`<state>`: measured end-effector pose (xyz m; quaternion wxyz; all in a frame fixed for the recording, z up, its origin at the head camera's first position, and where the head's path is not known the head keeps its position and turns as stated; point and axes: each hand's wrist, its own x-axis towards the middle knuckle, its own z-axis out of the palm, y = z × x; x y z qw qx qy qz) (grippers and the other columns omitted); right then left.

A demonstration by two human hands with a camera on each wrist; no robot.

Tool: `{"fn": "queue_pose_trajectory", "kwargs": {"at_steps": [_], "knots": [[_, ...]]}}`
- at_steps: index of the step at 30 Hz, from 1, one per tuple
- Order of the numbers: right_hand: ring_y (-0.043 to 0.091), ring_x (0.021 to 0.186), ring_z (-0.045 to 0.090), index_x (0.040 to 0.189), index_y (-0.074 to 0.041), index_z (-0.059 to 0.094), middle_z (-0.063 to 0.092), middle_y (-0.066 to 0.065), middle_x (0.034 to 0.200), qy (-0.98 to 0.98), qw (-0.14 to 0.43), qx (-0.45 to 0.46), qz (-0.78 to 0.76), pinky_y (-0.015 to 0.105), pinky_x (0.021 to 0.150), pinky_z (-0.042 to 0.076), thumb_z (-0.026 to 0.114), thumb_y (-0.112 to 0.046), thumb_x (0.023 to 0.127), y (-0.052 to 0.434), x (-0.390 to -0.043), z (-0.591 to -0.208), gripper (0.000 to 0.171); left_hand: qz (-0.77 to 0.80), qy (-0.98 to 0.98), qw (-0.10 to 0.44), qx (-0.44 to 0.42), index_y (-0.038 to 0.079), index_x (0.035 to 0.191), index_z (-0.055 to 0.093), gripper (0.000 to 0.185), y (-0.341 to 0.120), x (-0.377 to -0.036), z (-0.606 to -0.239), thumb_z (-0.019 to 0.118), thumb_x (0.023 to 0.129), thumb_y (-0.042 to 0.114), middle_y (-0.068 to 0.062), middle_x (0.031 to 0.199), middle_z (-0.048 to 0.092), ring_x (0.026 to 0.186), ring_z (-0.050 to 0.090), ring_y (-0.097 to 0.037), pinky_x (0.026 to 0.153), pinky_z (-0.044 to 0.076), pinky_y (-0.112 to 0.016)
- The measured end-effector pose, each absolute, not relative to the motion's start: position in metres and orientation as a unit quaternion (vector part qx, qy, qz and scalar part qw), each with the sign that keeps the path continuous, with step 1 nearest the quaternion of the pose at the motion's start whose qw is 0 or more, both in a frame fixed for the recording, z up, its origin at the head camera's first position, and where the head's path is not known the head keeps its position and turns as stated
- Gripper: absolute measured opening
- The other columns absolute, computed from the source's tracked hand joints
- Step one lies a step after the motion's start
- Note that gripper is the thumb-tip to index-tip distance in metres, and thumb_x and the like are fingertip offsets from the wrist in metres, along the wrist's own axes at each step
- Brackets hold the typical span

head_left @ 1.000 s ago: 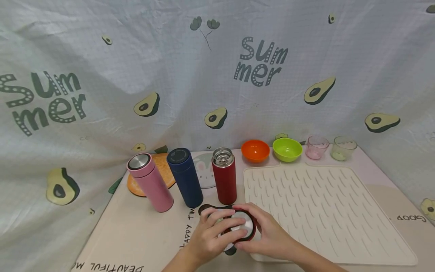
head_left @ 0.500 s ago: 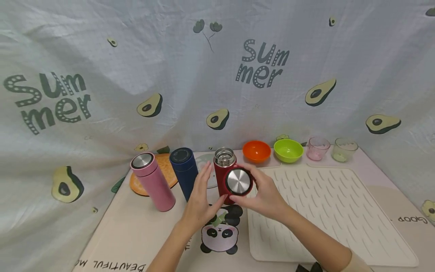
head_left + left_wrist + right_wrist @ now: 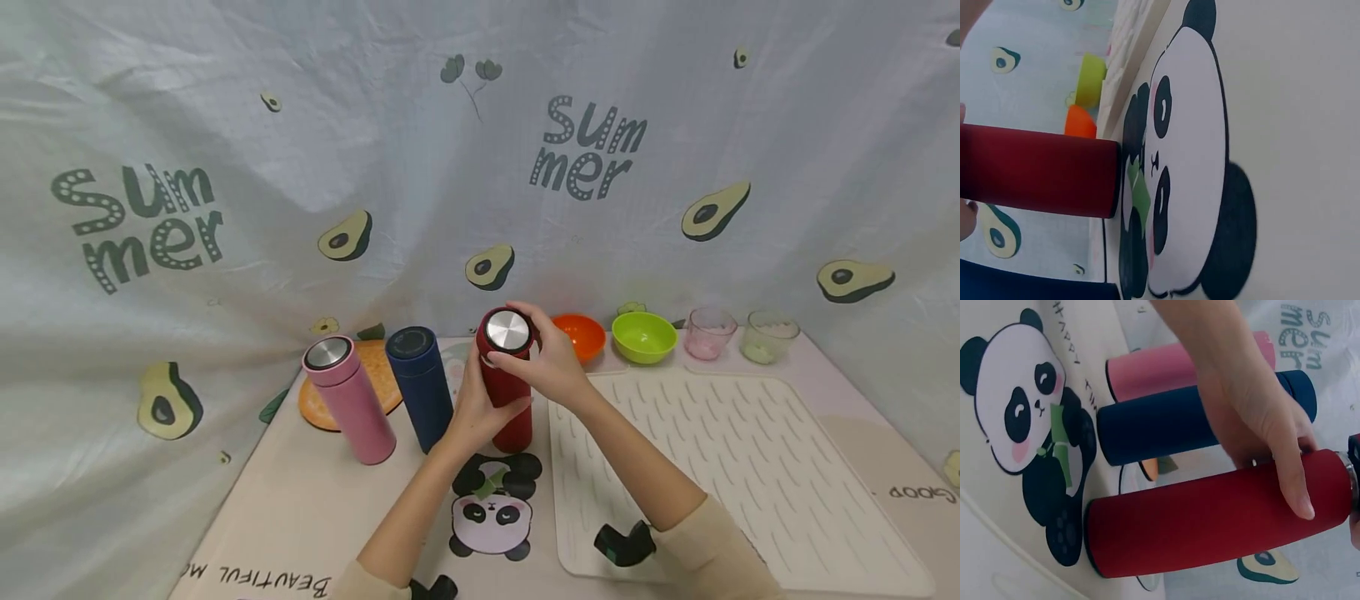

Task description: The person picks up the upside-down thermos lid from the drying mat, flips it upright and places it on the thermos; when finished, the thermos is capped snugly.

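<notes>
A red vacuum flask [image 3: 514, 433] stands upright behind the printed panda in the head view. My left hand [image 3: 478, 408] grips its body from the left, the thumb [image 3: 1294, 487] lying across the near side in the right wrist view. With my right hand [image 3: 553, 358], I hold the red lid [image 3: 508, 330], steel disc upward, at the flask's mouth; thumb and fingers pinch its side. A strip of bare steel neck [image 3: 1346, 472] shows between lid and body. To the left stand a blue flask [image 3: 420, 400] and a pink flask [image 3: 352, 408], both with lids on.
Behind to the right are an orange bowl [image 3: 585, 337], a green bowl [image 3: 643, 337], a pink glass cup [image 3: 708, 333] and a greenish one. A cream ridged mat [image 3: 705, 467] covers the table's right side. A printed curtain [image 3: 420, 167] hangs behind.
My right hand has lifted the lid from near the panda print, turned its steel top up and carried it onto the flask's mouth. My left hand has left the lid and taken hold of the flask.
</notes>
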<state>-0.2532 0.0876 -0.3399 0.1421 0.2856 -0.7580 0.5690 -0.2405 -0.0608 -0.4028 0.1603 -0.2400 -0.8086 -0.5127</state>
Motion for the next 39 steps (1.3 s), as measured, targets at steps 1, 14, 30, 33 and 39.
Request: {"fn": "queue_pose_trajectory", "kwargs": {"at_steps": [1,14,30,33,39], "knots": [[0.028,0.110,0.049,0.134,-0.005,0.040,0.049,0.015,0.127,-0.755,0.138,0.284,0.574,0.043,0.090,0.044,0.074,-0.009,0.076,0.086,-0.255,-0.341,0.068,-0.525,-0.804,0.151,-0.234,0.017,0.145,0.004,0.101,-0.059,-0.242,-0.405,0.075,0.073,0.015,-0.008,0.143,0.027,0.126,0.035,-0.024,0.096,0.038,-0.044],[0.026,0.106,0.051,0.135,-0.011,0.040,0.048,0.012,0.125,-0.726,0.098,0.285,0.618,0.038,0.083,0.049,0.068,-0.015,0.082,0.081,-0.262,-0.348,0.060,-0.602,-0.765,0.114,-0.199,0.013,0.141,0.013,0.088,-0.054,-0.244,-0.406,0.072,0.076,0.007,-0.012,0.136,0.038,0.120,0.043,-0.028,0.095,0.040,-0.041],[0.030,0.107,0.049,0.130,-0.002,0.038,0.046,0.018,0.123,-0.692,0.047,0.271,0.667,0.037,0.086,0.048,0.064,-0.003,0.082,0.079,-0.263,-0.340,0.054,-0.625,-0.756,0.081,-0.174,0.008,0.138,0.019,0.081,-0.053,-0.227,-0.382,0.071,0.076,0.003,-0.016,0.132,0.043,0.118,0.045,-0.031,0.095,0.040,-0.042],[0.029,0.106,0.050,0.127,-0.003,0.039,0.046,0.017,0.121,-0.684,0.049,0.270,0.675,0.037,0.084,0.049,0.066,-0.004,0.081,0.080,-0.265,-0.340,0.054,-0.626,-0.756,0.079,-0.174,0.009,0.138,0.020,0.080,-0.053,-0.227,-0.382,0.071,0.076,0.003,-0.016,0.132,0.043,0.118,0.045,-0.031,0.095,0.040,-0.043],[0.028,0.105,0.050,0.125,-0.003,0.039,0.047,0.015,0.120,-0.670,0.052,0.267,0.690,0.035,0.085,0.048,0.067,-0.003,0.080,0.080,-0.267,-0.342,0.053,-0.628,-0.756,0.072,-0.168,0.010,0.139,0.019,0.081,-0.053,-0.228,-0.382,0.071,0.077,0.004,-0.015,0.133,0.042,0.119,0.045,-0.030,0.095,0.040,-0.043]]}}
